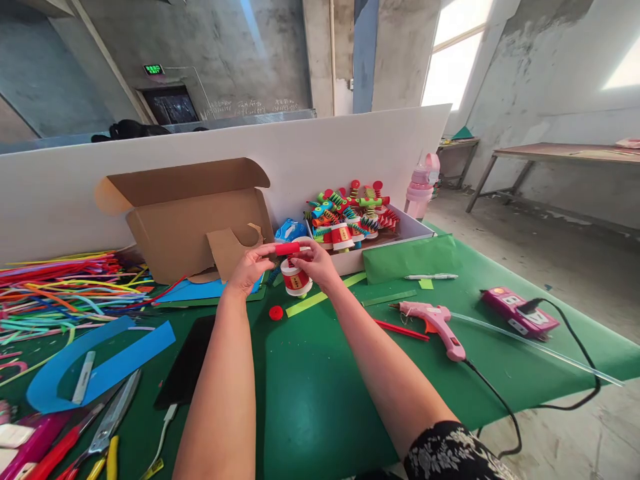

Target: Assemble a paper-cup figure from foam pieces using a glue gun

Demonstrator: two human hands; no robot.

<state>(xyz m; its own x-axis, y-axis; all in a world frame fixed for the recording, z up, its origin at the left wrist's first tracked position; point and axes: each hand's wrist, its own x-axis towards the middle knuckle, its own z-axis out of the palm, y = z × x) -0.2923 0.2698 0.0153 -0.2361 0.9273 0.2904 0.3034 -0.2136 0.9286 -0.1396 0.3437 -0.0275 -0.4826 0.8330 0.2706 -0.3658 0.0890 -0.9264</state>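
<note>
A short red paper roll (287,249) lies crosswise above a red-and-white paper cup (296,280), which is upside down. Its left end is pinched in the fingertips of my left hand (249,267). My right hand (319,265) grips the other end, with its thumb low beside the cup's top. Whether roll and cup touch is hard to tell. On the table just left of the cup sits a small red coil disc (276,313). A yellow-green paper strip (320,295) passes behind my right wrist.
Finished paper figures fill a white box (417,233) at the back. Right of my arm lie a pink glue gun (434,323) with a cord, a clear glue stick (530,345) and a purple power box (520,312). Leftward are pipe cleaners (75,287), scissors (113,417) and a cardboard box (195,227).
</note>
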